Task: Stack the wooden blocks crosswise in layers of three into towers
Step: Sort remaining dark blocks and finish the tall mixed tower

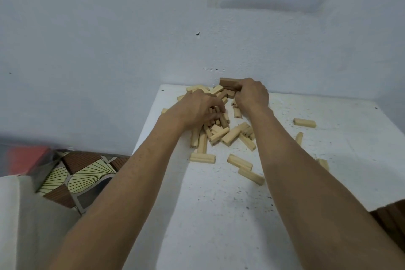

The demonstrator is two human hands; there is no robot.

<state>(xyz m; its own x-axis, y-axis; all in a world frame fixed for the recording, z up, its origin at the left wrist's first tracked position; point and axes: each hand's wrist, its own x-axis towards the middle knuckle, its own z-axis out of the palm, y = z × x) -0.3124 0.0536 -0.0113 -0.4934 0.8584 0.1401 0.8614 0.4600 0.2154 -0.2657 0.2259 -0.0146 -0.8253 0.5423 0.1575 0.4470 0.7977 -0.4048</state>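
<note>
Nearest on the white speckled surface (219, 215): stray blocks (245, 165) lying flat, apart from one another, more off to the right. Likely scatter, not yet sorted.

Mid-distance: pile (228, 136) of pale wooden blocks, jumbled, overlapping at all angles. No layering visible here.

At the pile's far edge: left hand (197, 109), palm down, fingers curled into the heap and gripping a bunch of blocks (221, 119). Count hidden under the fingers. Judged to be gathering the next layer's worth in one grab rather than singly.

Further: right hand (252, 94), fingers curled round the end of a low stack (228, 83) of darker-looking blocks, shadowed. Grip seemingly for squaring or steadying. Layer count and any crosswise order not readable.

Stack sits close to the wall (197, 28), near the surface's far edge, just beyond the pile. Probably kept clear of the loose heap. Task judged early: no tower of any height standing.

Left, beyond the surface edge: patterned floor (83, 173).
</note>
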